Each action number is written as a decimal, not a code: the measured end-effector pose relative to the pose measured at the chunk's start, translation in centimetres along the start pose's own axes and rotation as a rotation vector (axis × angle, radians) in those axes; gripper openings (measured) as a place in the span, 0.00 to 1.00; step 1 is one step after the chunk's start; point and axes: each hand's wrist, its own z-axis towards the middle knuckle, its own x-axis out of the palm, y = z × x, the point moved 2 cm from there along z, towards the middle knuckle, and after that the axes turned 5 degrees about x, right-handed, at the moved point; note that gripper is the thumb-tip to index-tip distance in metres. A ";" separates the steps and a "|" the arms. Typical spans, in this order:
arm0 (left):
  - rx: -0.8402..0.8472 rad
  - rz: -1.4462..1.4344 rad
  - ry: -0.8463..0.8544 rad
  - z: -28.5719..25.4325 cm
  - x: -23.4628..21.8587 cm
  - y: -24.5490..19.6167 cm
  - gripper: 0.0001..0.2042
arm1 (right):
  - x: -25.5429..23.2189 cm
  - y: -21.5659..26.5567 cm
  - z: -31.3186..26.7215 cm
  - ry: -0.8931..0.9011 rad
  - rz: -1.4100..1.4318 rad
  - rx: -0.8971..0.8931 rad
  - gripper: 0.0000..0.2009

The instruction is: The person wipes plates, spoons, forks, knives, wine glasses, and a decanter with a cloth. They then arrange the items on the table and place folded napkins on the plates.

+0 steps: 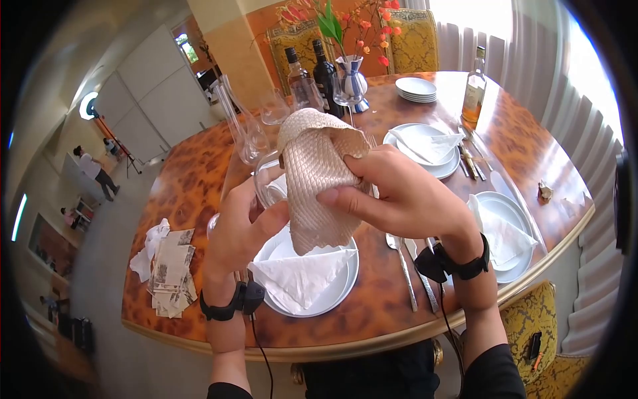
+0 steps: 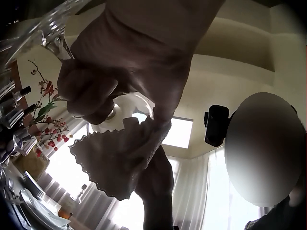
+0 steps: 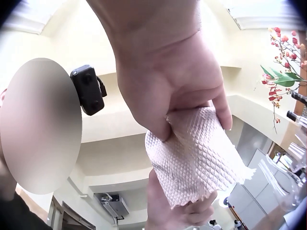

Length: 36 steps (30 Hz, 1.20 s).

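A cream, diamond-textured cloth point(image 1: 318, 183) hangs between the two hands, its top edge folded over. The right hand point(image 1: 405, 193) pinches its side with thumb and fingers; the right wrist view shows the cloth point(image 3: 196, 153) bunched under that hand point(image 3: 168, 81). Curled fingers of the left hand point(image 1: 242, 229) are round a clear wine glass point(image 1: 269, 181), whose bowl shows behind the cloth. In the left wrist view, the glass stem point(image 2: 60, 45) meets the left hand point(image 2: 129, 62), and the thumb touches the cloth point(image 2: 115, 158). The cloth hides part of the glass.
Beneath the hands lies a plate point(image 1: 345, 289) with a folded white napkin point(image 1: 299, 276). A spoon point(image 1: 402, 272) and knife are beside it. Crumpled papers point(image 1: 174, 272) lie left. Glassware, dark bottles point(image 1: 325, 76), a flower vase point(image 1: 352, 80), stacked plates point(image 1: 417, 88) and an amber bottle point(image 1: 474, 90) stand farther back.
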 end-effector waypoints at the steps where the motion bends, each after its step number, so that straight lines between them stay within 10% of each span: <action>1: 0.030 -0.030 -0.042 0.2 0.1 0.0 0.39 | 0.3 -0.3 0.1 0.064 0.083 0.060 0.19; 6: 0.143 0.080 -0.272 0.5 0.4 -1.0 0.28 | 2.1 -1.3 0.2 0.112 0.249 -0.077 0.17; 15: 0.061 0.256 -0.158 0.8 -0.9 0.5 0.28 | 3.9 -1.5 -0.1 0.276 0.028 -0.034 0.14; 22: 0.461 0.199 -0.356 1.0 0.2 0.2 0.43 | 1.4 -0.2 0.5 0.064 0.568 0.057 0.17; 26: 0.754 0.782 -0.391 0.7 0.4 -1.3 0.37 | 2.2 -0.3 0.3 0.062 0.562 -0.014 0.17; 36: 0.193 0.055 -0.215 0.6 0.0 -1.2 0.31 | 2.8 -1.0 0.1 0.204 0.218 -0.068 0.16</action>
